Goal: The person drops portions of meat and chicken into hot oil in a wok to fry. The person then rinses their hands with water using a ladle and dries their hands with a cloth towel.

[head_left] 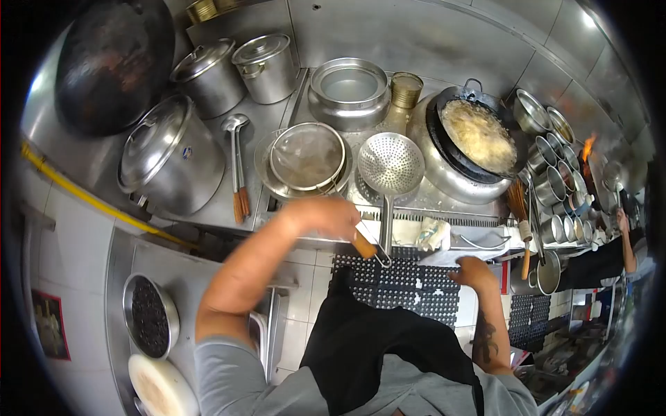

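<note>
Strainer (306,158), rim just beside perforated ladle (390,163)

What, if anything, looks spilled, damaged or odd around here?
Irregular white patches break the even pattern of the nearer black floor mat; they could be scraps or torn holes, I can't tell which. Nothing else clearly stands out.

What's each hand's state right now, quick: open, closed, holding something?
Left hand: closed, holding the mesh strainer.
Right hand: fingers look bent; whether it holds anything cannot be told.
</note>
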Tool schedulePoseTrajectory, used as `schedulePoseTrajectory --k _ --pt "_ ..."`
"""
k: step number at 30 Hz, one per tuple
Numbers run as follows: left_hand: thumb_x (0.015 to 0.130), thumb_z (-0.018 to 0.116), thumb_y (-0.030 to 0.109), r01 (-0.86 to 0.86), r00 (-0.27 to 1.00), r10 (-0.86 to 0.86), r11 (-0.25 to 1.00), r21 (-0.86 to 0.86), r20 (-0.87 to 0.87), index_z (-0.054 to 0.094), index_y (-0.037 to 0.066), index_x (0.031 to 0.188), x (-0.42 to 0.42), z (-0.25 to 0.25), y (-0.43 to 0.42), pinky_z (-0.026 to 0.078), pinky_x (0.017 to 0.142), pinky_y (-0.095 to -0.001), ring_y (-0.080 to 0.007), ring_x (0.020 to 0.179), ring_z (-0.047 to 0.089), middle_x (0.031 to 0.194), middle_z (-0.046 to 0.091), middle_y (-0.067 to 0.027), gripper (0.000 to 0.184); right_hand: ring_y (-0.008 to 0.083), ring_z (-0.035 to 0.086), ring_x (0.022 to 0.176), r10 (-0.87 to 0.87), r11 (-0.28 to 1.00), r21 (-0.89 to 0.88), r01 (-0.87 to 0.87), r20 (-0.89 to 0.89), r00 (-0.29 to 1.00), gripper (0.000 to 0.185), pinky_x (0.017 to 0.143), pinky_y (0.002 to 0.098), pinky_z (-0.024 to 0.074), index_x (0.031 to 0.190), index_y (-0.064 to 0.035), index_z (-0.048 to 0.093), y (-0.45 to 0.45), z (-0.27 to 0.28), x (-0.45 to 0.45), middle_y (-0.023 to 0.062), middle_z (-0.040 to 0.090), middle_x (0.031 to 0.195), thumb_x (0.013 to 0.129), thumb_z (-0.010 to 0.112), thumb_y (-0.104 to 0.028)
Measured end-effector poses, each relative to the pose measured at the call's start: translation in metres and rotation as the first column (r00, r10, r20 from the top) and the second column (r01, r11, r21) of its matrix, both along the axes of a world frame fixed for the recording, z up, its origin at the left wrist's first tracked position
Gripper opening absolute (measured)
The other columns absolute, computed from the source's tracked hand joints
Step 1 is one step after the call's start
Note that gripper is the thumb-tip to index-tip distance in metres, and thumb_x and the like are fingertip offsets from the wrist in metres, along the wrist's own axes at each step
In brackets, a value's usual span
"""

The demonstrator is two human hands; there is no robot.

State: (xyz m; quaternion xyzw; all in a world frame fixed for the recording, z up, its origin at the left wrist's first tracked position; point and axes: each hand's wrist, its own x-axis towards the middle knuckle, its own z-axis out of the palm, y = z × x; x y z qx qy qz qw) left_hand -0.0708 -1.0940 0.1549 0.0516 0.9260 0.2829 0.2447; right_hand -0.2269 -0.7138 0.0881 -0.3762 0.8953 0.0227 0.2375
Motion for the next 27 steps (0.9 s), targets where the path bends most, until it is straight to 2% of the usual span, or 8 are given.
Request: schedulePoseTrajectory --k 3,6,9,11,18,20,25,27 --pt "0.086 0.055 0.021 -0.278 0.956 0.293 0.887 0.368 0.014 0.056 0.004 0.110 -0.058 0.054 -0.101 0.048 0.052 -0.0250 -0.0111 0.069 0.059 0.088 0.062 -0.0036 0.029 0.0363 0.060 0.090 -0.151 0.988 0.016 0.151 0.026 0.988 0.051 0.082 0.0416 0.0473 0.097 0.0003 0.064 0.031 -0.021 -0.007 0.0207 0.064 0.092 0.068 0.071 -0.041" --pt "0.086 0.052 0.028 -0.353 0.825 0.327 0.935 0.032 -0.461 0.056 0.003 0.113 -0.141 0.024 -0.222 0.051 0.071 -0.0350 -0.0269 0.081 0.063 0.097 0.063 -0.0141 0.038 0.0359 0.059 0.095 -0.257 0.965 0.085 0.250 0.083 0.963 0.054 0.085 0.0403 0.0462 0.099 -0.0004 0.064 0.064 -0.052 0.003 0.0214 0.063 0.098 0.067 0.072 -0.044" --pt "0.086 0.049 0.037 -0.570 0.693 0.452 0.821 -0.042 -0.562 0.053 0.001 0.119 -0.202 -0.022 -0.275 0.043 0.091 -0.0364 -0.0342 0.104 0.056 0.112 0.058 -0.0218 0.049 0.0343 0.060 0.095 -0.417 0.903 0.203 0.378 0.211 0.884 0.058 0.086 0.0382 0.0462 0.103 0.0014 0.063 0.082 -0.068 0.031 0.0221 0.063 0.099 0.071 0.069 -0.046" --pt "0.086 0.046 0.045 -0.529 0.742 0.434 0.847 -0.050 -0.511 0.047 0.000 0.126 -0.246 -0.060 -0.301 0.032 0.103 -0.0382 -0.0351 0.121 0.043 0.127 0.048 -0.0239 0.060 0.0275 0.064 0.060 -0.454 0.888 0.186 0.420 0.218 0.864 0.052 0.060 0.0368 0.0515 0.100 0.0026 0.063 0.119 -0.100 0.059 0.0199 0.065 0.076 0.073 0.070 -0.041" --pt "0.086 0.046 0.044 -0.647 0.734 0.490 0.714 -0.266 -0.469 0.044 0.000 0.127 -0.328 -0.112 -0.309 0.030 0.104 -0.0415 -0.0367 0.124 0.039 0.132 0.043 -0.0224 0.061 0.0140 0.049 0.042 -0.885 0.394 0.403 0.826 0.410 0.222 0.021 0.037 0.0309 0.0384 0.081 -0.0060 0.061 0.169 -0.092 0.153 0.0026 0.055 0.057 0.080 0.062 -0.027" --pt "0.085 0.048 0.041 -0.556 0.822 0.457 0.770 -0.313 -0.339 0.049 -0.001 0.123 -0.357 -0.129 -0.327 0.035 0.101 -0.0403 -0.0358 0.118 0.045 0.127 0.048 -0.0226 0.056 0.0159 0.056 0.046 -0.836 0.034 0.523 0.852 0.483 -0.263 0.025 0.040 0.0302 0.0453 0.078 -0.0022 0.062 0.208 -0.113 0.185 0.0063 0.060 0.060 0.078 0.066 -0.026" --pt "0.082 0.053 0.029 -0.396 0.884 0.285 0.879 -0.267 -0.371 0.062 -0.002 0.106 -0.392 -0.172 -0.361 0.044 0.091 -0.0388 -0.0341 0.102 0.058 0.111 0.059 -0.0227 0.040 0.0169 0.057 0.052 -0.937 -0.024 0.542 0.840 0.281 -0.208 0.018 0.045 0.0318 0.0473 0.087 -0.0056 0.060 0.201 -0.095 0.245 0.0047 0.062 0.069 0.086 0.055 -0.022" --pt "0.080 0.053 0.022 -0.526 0.800 0.465 0.848 -0.070 -0.378 0.065 -0.002 0.099 -0.397 -0.172 -0.359 0.044 0.090 -0.0406 -0.0356 0.103 0.057 0.109 0.059 -0.0236 0.032 0.0171 0.057 0.052 -0.921 -0.066 0.527 0.847 0.295 -0.256 0.018 0.045 0.0319 0.0475 0.087 -0.0051 0.060 0.194 -0.085 0.255 0.0053 0.063 0.070 0.086 0.055 -0.022"
